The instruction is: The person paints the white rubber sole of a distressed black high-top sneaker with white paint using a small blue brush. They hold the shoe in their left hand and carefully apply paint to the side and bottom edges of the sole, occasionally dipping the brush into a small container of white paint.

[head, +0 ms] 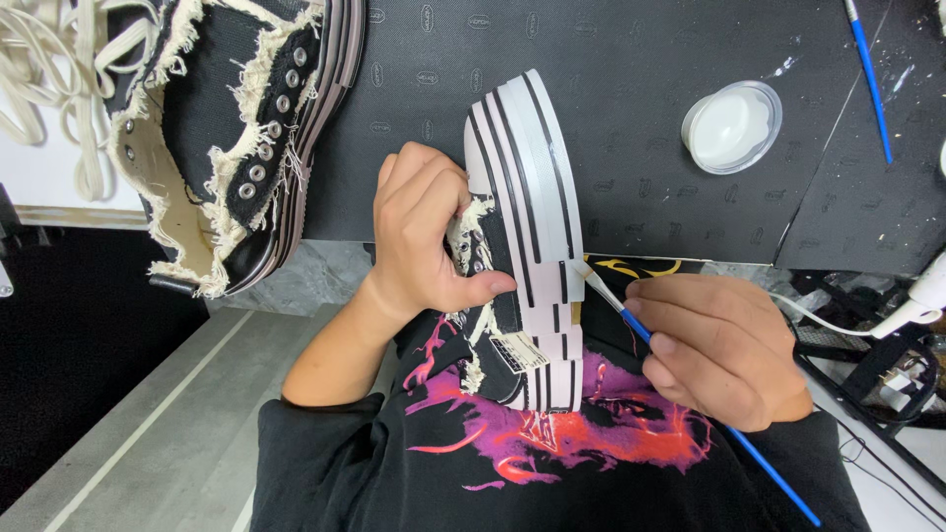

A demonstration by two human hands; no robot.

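My left hand (426, 234) grips a black canvas sneaker (520, 246) with frayed cream edges, holding it on its side so the thick white sole with black stripes faces up. My right hand (719, 350) holds a thin blue-handled brush (631, 320). The brush's white tip touches the sole's right edge near the middle. Both hands are close to my chest, over a black shirt with a pink and red print.
A second matching sneaker (232, 138) lies at the upper left on the black textured mat (631, 59). Cream laces (59, 69) lie beside it. A round white dish of glue (731, 126) and another blue brush (869, 74) sit at the upper right. Cables (887, 325) hang at the right.
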